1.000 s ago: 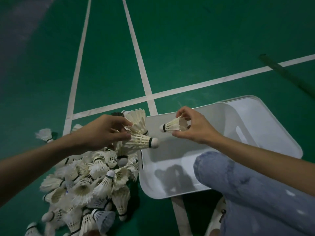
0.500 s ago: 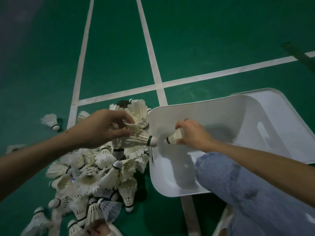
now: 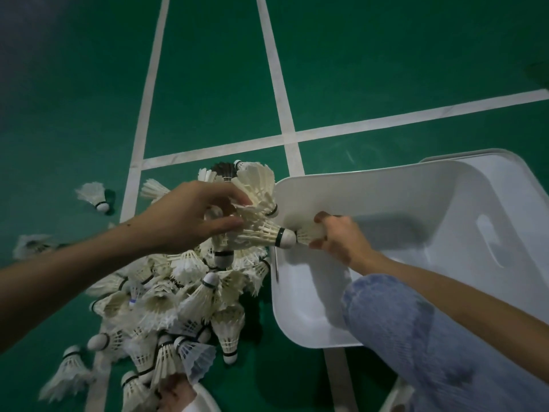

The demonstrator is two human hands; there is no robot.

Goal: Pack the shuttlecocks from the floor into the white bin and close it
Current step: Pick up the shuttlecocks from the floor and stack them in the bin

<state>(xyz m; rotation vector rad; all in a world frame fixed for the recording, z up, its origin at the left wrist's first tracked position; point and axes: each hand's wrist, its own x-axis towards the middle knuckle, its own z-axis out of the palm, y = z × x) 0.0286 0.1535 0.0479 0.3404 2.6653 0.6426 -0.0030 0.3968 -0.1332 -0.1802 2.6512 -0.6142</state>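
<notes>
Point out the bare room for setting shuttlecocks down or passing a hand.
Inside the white bin, the bottom is bare between its far wall and the knee. Green floor beyond the court lines is open. Crowded: the shuttlecock pile left of the bin, and its left rim, where left hand and right hand meet holding shuttlecocks.

L hand (image 3: 193,217) grips shuttlecock bunch (image 3: 257,224) just left of white bin (image 3: 386,185); R hand (image 3: 341,242) pinches single shuttlecock (image 3: 308,233) over bin's left rim.

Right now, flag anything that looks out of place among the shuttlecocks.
A stray shuttlecock lies alone left of the white line, apart from the pile. A dark shuttlecock at the pile's far edge stands out among white ones.
</notes>
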